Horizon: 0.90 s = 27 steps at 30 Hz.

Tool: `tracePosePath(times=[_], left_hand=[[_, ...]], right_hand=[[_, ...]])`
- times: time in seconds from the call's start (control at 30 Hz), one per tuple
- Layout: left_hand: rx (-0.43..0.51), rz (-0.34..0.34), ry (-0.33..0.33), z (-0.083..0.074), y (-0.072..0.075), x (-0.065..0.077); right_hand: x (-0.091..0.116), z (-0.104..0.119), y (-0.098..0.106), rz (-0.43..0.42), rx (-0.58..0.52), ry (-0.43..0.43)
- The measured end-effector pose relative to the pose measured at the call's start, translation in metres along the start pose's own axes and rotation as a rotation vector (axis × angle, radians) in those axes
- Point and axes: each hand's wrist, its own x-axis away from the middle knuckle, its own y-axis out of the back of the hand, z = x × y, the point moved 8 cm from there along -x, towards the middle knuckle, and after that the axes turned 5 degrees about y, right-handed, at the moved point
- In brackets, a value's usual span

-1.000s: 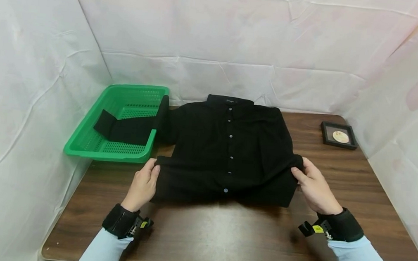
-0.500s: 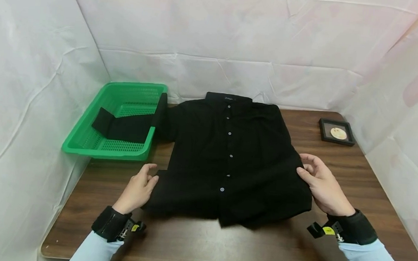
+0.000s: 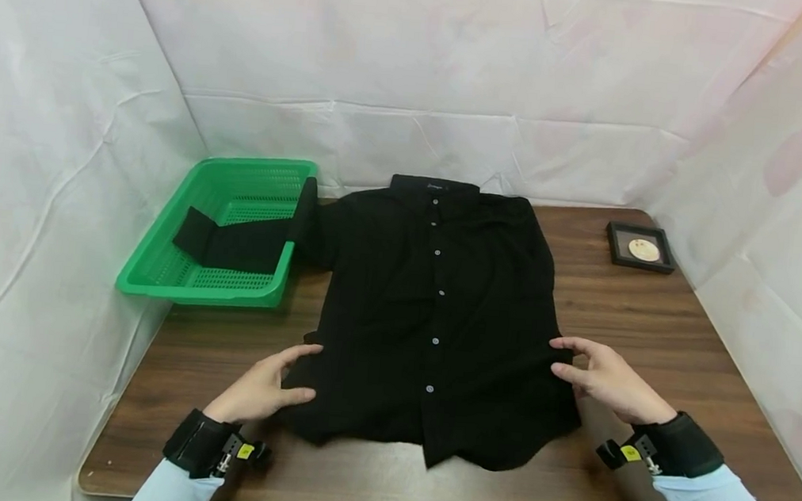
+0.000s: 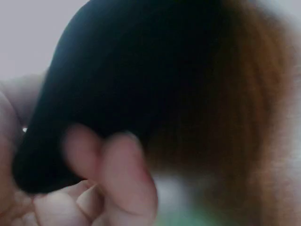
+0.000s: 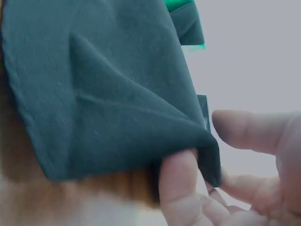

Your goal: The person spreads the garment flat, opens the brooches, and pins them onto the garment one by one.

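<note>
One black shirt (image 3: 397, 298), on counter (image 3: 659, 329)

Buttons (image 3: 435, 341): six showing.
Left hand (image 3: 262, 385), right hand (image 3: 608, 380): one at each lower side of shirt, thumb and index fingers apart.
Green basket (image 3: 197, 295): one, left of shirt; one sleeve (image 3: 247, 245) inside.
Framed disc (image 3: 644, 250): one, right of shirt.
Since one second ago: hem (image 3: 429, 453) extended towards the wearer, pinch released.

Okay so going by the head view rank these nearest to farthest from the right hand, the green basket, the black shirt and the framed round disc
1. Black button-up shirt: right at the right hand.
2. Black-framed round disc: back right of the table.
3. Green plastic basket: far left, beyond the shirt.
</note>
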Motion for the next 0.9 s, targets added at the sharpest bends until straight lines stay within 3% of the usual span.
tracePosePath(times=[0.2,0.43,0.53,0.77,0.9], left_hand=[[-0.004,0.122,0.045,0.005,-0.016,0.001],[-0.081,0.065,0.072,0.014,-0.019,-0.004],[-0.054,0.098,0.060,0.013,-0.021,-0.003],[0.046,0.232,-0.033,0.005,-0.025,0.005],[0.132,0.232,-0.100,0.000,-0.014,0.008]], right_hand=[[0.003,-0.014,-0.008,0.027,0.073,-0.015],[-0.001,-0.020,-0.019,0.079,0.161,-0.010],[-0.002,-0.023,-0.021,0.109,0.173,-0.005],[0.004,-0.014,-0.033,0.313,0.054,0.088],[0.005,-0.007,-0.023,0.286,-0.073,0.108]])
